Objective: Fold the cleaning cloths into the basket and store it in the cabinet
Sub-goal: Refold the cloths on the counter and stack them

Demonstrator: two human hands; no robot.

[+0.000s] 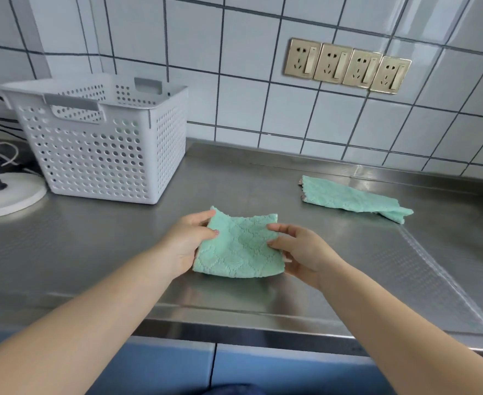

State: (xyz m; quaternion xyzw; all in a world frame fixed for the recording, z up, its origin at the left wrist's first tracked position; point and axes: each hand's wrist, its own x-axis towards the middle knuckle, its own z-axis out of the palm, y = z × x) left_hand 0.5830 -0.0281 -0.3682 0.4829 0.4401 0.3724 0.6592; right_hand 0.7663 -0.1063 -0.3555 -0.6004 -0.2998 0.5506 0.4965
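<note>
While held, both hands point(187, 240) on cloth point(239, 246)

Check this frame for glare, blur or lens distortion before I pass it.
Head view: wide-angle bend curves the tile lines and counter edge; soft glare on the steel counter near the wall; both green cloths and the basket read sharp enough.

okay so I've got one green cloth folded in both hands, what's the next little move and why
Probably carry the folded cloth up and left and drop it into the white basket. It already looks folded square, both the left hand and the right hand pinch its edges, and the second cloth waits unfolded on the counter.
</note>
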